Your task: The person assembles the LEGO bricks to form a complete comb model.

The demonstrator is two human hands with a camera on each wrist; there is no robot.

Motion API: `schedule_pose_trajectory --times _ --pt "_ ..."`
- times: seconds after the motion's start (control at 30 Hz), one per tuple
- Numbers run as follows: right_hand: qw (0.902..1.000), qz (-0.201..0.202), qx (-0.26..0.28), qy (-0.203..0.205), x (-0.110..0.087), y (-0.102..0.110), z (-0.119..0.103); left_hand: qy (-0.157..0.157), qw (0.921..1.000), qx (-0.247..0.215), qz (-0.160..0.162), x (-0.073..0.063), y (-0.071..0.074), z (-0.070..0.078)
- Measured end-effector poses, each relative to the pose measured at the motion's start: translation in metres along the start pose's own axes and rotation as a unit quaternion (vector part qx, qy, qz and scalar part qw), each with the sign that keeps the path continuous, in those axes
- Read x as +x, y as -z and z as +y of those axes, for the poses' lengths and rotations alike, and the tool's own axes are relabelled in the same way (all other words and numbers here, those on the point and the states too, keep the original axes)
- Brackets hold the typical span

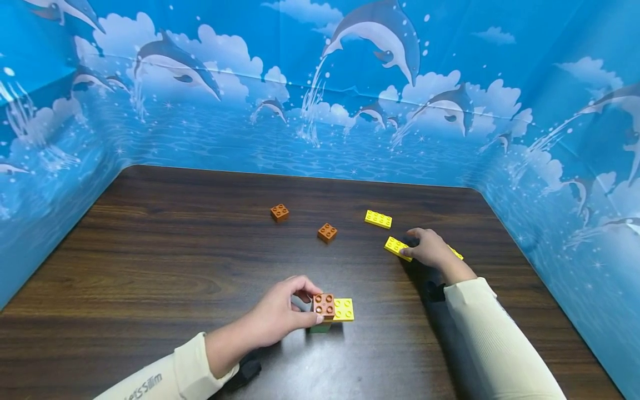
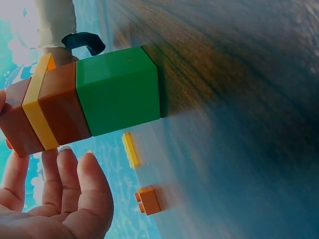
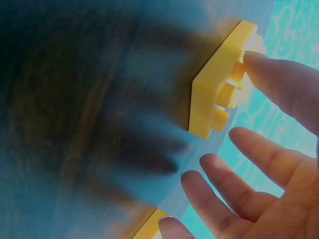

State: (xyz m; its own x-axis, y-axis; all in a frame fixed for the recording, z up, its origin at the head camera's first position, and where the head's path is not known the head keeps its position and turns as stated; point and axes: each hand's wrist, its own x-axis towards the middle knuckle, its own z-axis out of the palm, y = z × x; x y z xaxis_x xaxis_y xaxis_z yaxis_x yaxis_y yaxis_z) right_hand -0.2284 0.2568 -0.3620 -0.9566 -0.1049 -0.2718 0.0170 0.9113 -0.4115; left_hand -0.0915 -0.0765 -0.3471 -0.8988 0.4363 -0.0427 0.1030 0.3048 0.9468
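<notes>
My left hand [image 1: 275, 314] pinches the top brown brick [image 1: 324, 303] of a small upright stack between thumb and fingers. Beneath that brick, a yellow plate [image 1: 344, 310] sticks out to the right. The left wrist view shows another brown brick [image 2: 65, 107] under the plate and a green block [image 2: 119, 92] at the bottom, on the table. Over on the right, my right hand [image 1: 431, 247] hovers at a yellow studded brick [image 1: 395, 245]. Its thumb is at the studs in the right wrist view, while the other fingers extend loosely; whether the thumb touches is unclear.
Another yellow brick [image 1: 378, 219] lies farther back, and a third yellow brick [image 1: 456, 253] is partly hidden behind the right wrist. Two brown bricks, one nearer [image 1: 327, 233] and one farther [image 1: 279, 212], lie mid-table. A dolphin-print curtain [image 1: 250, 139] borders the dark wooden table [image 1: 150, 266].
</notes>
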Motion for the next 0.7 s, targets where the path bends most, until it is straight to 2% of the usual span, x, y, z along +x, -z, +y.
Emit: schedule_pose_trajectory --times 0.33,0.7 --pt "0.9997 -0.014 0.014 -0.015 -0.0003 -0.0003 -0.0014 -0.004 1.0000 0.008 -0.001 0.0004 0.0007 -0.0008" --pt "0.9997 -0.019 0.016 -0.002 0.0001 -0.0054 -0.0001 0.001 1.0000 0.002 -0.006 0.0004 0.0012 -0.0008"
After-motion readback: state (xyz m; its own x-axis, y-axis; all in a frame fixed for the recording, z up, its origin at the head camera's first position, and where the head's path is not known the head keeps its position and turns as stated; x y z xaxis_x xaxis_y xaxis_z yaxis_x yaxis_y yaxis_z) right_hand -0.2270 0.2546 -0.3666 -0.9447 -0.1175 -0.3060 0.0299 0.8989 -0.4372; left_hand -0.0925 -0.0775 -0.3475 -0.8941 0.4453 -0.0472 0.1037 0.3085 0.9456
